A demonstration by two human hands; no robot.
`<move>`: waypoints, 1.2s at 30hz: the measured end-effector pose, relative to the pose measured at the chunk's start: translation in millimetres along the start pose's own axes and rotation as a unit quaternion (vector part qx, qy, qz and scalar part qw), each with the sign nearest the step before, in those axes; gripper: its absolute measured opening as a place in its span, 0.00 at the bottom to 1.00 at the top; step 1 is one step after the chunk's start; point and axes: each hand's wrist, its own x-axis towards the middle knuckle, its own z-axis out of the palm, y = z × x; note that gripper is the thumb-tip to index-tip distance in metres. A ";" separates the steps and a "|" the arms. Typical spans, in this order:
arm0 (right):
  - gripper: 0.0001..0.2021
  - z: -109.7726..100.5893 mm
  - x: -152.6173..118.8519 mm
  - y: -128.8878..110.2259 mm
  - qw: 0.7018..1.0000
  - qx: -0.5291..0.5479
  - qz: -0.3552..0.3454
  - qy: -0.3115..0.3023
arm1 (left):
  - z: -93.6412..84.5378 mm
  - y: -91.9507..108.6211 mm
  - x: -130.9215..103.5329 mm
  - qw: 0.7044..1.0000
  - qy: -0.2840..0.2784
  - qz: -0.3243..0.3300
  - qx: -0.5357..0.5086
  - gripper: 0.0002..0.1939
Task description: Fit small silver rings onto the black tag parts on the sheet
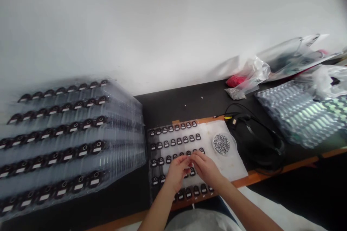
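My left hand [177, 171] and my right hand [205, 168] meet fingertip to fingertip above a clear plastic tray [173, 133]. Both are closed in a pinch, and whatever sits between the fingers is too small or hidden to name. Rows of small black parts [185, 139], each with a ring mark and a pale label, lie in the tray. My hands and forearms cover some of these parts. Right of the tray, a round clear dish [221, 144] full of small silvery metal pieces rests on a white sheet [238, 164].
A tall stack of clear trays [121, 133] with similar black parts stands at the left. Black cables and a headband-like strap [255, 144] lie right of the sheet. Farther right are more clear trays [300, 112]. Bags of red pieces [235, 81] and metal pieces [235, 94] lie near the wall.
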 end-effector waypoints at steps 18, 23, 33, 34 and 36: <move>0.10 -7.0 11.2 0.4 0.994 0.106 0.005 0.014 | -6.3 2.4 5.7 0.999 -0.011 0.033 0.001 0.12; 0.09 -1.6 3.7 6.3 0.992 0.108 0.038 0.051 | -40.5 21.2 31.2 0.948 0.136 0.206 0.201 0.10; 0.07 0.2 -32.0 22.3 0.988 0.108 0.109 0.011 | -110.0 90.8 104.7 0.566 0.280 0.477 0.611 0.07; 0.06 -0.1 -33.6 22.8 0.987 0.110 0.113 0.009 | -110.3 91.0 108.0 0.553 0.281 0.480 0.620 0.07; 0.06 -0.8 -35.7 24.1 0.986 0.112 0.121 0.006 | -109.5 90.4 111.8 0.536 0.282 0.483 0.632 0.07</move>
